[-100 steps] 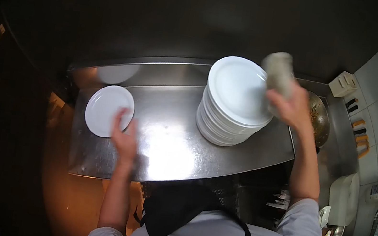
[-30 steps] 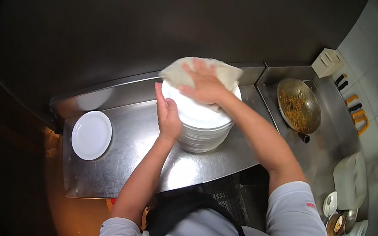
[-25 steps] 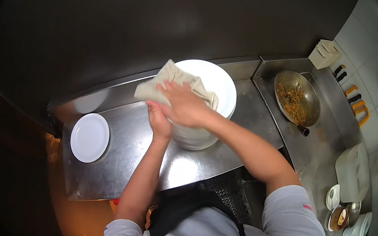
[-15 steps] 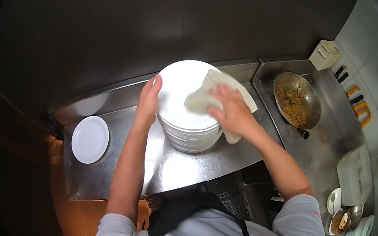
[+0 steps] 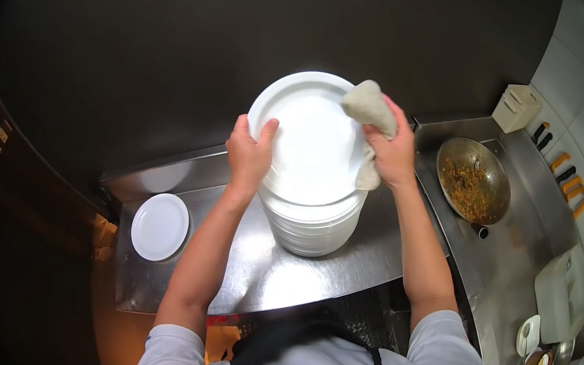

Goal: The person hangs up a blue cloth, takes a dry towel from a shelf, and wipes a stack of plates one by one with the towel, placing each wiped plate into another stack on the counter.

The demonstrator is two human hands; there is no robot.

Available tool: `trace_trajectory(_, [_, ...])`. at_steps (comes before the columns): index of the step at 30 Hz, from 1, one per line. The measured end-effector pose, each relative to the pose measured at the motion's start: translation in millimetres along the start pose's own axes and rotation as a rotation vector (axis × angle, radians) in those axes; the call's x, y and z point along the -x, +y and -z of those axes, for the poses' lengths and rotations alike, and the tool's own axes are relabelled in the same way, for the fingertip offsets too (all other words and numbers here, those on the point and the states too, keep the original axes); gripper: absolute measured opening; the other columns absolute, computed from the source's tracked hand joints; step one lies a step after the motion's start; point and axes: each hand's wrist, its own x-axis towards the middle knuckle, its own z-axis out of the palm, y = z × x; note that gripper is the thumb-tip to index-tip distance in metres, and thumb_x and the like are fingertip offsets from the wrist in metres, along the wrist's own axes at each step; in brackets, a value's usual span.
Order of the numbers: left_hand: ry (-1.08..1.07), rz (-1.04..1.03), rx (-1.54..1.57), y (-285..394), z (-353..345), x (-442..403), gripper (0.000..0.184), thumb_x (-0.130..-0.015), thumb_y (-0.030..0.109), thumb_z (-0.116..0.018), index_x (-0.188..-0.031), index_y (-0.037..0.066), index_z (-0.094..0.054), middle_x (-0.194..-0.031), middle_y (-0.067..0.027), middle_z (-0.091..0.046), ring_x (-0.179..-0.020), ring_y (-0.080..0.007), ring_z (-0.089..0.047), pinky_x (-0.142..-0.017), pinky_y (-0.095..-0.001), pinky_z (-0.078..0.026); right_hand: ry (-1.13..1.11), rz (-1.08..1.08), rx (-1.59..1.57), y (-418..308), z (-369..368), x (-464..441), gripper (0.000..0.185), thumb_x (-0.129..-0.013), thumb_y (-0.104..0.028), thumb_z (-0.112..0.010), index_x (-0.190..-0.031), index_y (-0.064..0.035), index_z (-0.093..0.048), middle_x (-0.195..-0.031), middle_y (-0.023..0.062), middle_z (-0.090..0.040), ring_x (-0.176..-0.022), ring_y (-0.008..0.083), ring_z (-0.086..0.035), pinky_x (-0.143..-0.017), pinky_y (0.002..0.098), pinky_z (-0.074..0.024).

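A large white round plate (image 5: 313, 137) is in the left hand (image 5: 250, 150) of the person, above a tall stack of white round plates (image 5: 311, 234). The left hand grips this plate at its left rim: the thumb lies on the upper face, and the other fingers are mostly hidden outside and under the rim. Whether the plate touches the stack below, I cannot tell.

The right hand (image 5: 397, 152) is at the right rim, with its fingers closed around a beige folded fabric cloth (image 5: 366, 105). One end of the cloth sticks up over the plate's edge, and the other end hangs down beside the rim. I cannot tell if the right fingers also touch the plate.

The stack stands upright on a shiny grey steel counter (image 5: 382, 232). Near the left end of this counter lies one smaller white round plate (image 5: 159, 227), well apart from the stack. To the right, on a neighbouring steel surface (image 5: 518, 222), there is a round metal pan (image 5: 473, 182) with orange-brown food bits inside. Behind it, in the corner, stands a cream-coloured box (image 5: 517, 108), with orange and black handles (image 5: 575, 189) near it.
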Motion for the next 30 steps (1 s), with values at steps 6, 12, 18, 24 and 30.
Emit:
trace_trajectory(6, [-0.252,-0.044,0.366,-13,0,20,0.033,-0.095,0.03,-0.069,-0.106,0.0,-0.063,-0.094,-0.0046,-0.068,-0.085,-0.0109,-0.059,-0.078,-0.0296,-0.05,-0.161,-0.416,-0.691,-58,-37,-9,0.052,-0.094,-0.027,-0.065,-0.135,0.0014,-0.05,-0.124,0.0105,-0.062,-0.113,0.0192,-0.06,-0.098,0.0325,-0.0472])
trace_trajectory(12, [0.065,0.133,0.616,-31,45,35,0.039,-0.101,0.037,-0.059,-0.105,-0.002,-0.062,-0.097,-0.0051,-0.067,-0.087,-0.011,-0.059,-0.078,-0.0278,-0.05,-0.112,-0.248,-0.43,8,-133,123,0.052,-0.097,-0.032,-0.06,-0.136,0.0012,-0.049,-0.126,0.0114,-0.061,-0.113,0.0204,-0.06,-0.098,0.0336,-0.0475])
trace_trajectory(18, [-0.089,0.19,0.36,-79,124,58,0.039,-0.101,0.037,-0.059,-0.112,-0.001,-0.06,-0.103,-0.0059,-0.068,-0.091,-0.0118,-0.061,-0.082,-0.0281,-0.05,-0.47,0.302,0.06,-62,-165,57,0.054,-0.099,-0.037,-0.055,-0.137,0.001,-0.049,-0.128,0.0122,-0.06,-0.112,0.0216,-0.06,-0.099,0.0347,-0.0478])
trace_trajectory(24, [0.03,0.233,0.548,-80,146,80,0.041,-0.102,0.037,-0.057,-0.109,-0.003,-0.062,-0.1,-0.0066,-0.069,-0.087,-0.0132,-0.061,-0.08,-0.0286,-0.05,-0.15,-0.702,-0.69,61,-235,169,0.056,-0.101,-0.042,-0.05,-0.138,0.0008,-0.048,-0.13,0.0131,-0.06,-0.112,0.0228,-0.06,-0.099,0.0359,-0.0481])
trace_trajectory(30, [0.554,0.162,0.189,-99,204,64,0.038,-0.101,0.034,-0.058,-0.104,-0.004,-0.058,-0.099,-0.0113,-0.067,-0.09,-0.0152,-0.06,-0.082,-0.0303,-0.048,-0.142,-0.369,-0.593,28,-245,170,0.057,-0.102,-0.043,-0.051,-0.137,0.0013,-0.049,-0.129,0.0133,-0.059,-0.112,0.0225,-0.06,-0.099,0.0359,-0.0479])
